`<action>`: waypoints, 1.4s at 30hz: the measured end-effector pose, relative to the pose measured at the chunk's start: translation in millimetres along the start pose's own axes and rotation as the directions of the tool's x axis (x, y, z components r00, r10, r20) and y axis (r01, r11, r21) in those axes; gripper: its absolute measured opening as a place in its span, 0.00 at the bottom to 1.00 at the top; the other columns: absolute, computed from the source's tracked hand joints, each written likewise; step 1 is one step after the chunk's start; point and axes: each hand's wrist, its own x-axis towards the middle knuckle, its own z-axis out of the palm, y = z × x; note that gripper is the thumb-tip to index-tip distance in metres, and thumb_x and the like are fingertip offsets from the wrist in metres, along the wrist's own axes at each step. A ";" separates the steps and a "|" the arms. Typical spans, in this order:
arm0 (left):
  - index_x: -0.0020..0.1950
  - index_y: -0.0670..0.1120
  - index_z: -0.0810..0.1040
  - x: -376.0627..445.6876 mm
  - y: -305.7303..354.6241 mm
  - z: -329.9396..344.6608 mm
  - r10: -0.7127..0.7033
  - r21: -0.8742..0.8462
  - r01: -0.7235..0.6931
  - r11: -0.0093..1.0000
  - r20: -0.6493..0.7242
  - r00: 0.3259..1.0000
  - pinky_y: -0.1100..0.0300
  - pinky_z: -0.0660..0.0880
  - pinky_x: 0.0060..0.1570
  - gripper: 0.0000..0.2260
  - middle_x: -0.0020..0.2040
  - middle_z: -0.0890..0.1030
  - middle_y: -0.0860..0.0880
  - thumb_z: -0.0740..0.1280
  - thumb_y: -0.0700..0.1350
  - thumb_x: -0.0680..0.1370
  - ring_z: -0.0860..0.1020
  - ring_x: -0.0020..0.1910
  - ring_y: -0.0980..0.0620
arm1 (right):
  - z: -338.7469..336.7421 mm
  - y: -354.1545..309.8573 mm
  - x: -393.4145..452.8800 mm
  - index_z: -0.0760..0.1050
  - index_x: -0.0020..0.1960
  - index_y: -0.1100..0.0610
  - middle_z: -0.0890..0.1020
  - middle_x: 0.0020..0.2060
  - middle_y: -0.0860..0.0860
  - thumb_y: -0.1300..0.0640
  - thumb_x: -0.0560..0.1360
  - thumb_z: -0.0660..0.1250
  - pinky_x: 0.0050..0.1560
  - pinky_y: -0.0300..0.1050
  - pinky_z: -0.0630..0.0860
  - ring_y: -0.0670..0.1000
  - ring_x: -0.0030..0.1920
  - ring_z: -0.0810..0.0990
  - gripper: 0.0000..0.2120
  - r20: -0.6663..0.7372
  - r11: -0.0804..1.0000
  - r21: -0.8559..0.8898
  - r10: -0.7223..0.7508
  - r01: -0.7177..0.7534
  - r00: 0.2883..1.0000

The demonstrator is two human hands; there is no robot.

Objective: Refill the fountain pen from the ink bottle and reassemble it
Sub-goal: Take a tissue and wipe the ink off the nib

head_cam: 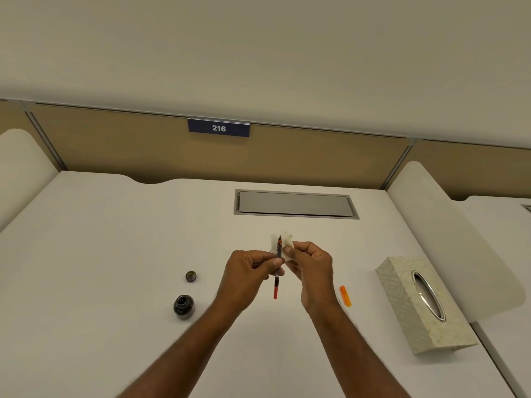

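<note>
Above the middle of the white surface (115,254), the left hand (247,271) pinched the fountain pen's inner section (277,268) at mid-length, its long axis running almost straight away from the person, nib far and orange converter end near. Just right of the nib, the right hand (310,265) held a folded tissue (287,247) between thumb and fingers, touching or nearly touching the tip (contact could not be resolved). Each hand's grip was thus clenched on its own object, neither released. The orange barrel (345,296) lay on the surface to the right, nearer the right hand; the open ink bottle (184,306) and its cap (191,276) stood to the left, nearer the left hand. Reassembly would probably require the right hand to reach rightward for the barrel and slide it along the pen's axis from the near end.
</note>
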 end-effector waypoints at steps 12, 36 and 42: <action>0.48 0.47 0.87 4.1 -5.2 -11.6 -0.023 0.077 0.031 0.997 -0.098 0.995 0.64 0.80 0.44 0.06 0.37 0.86 0.52 0.70 0.47 0.78 0.85 0.37 0.58 | 1.9 -14.2 -16.5 0.83 0.49 0.56 0.88 0.46 0.52 0.67 0.79 0.62 0.48 0.37 0.80 0.52 0.48 0.86 0.13 0.311 0.975 0.196 0.038 -0.103 0.950; 0.44 0.44 0.87 -20.6 1.3 -8.6 -0.092 0.024 0.095 0.995 -0.119 0.989 0.63 0.79 0.42 0.04 0.34 0.87 0.49 0.73 0.43 0.75 0.86 0.36 0.54 | -5.0 -50.3 12.7 0.80 0.60 0.63 0.86 0.50 0.53 0.66 0.78 0.65 0.61 0.49 0.78 0.51 0.53 0.84 0.12 0.059 0.928 0.372 -0.033 0.009 0.998; 0.45 0.42 0.87 -22.0 19.0 -7.5 -0.093 -0.071 0.086 0.994 -0.097 0.991 0.66 0.80 0.39 0.05 0.34 0.86 0.48 0.73 0.42 0.76 0.85 0.35 0.55 | -17.1 -42.9 13.5 0.80 0.62 0.59 0.81 0.60 0.49 0.66 0.75 0.69 0.74 0.69 0.57 0.48 0.66 0.77 0.16 0.453 -0.097 -0.468 -0.880 0.878 0.144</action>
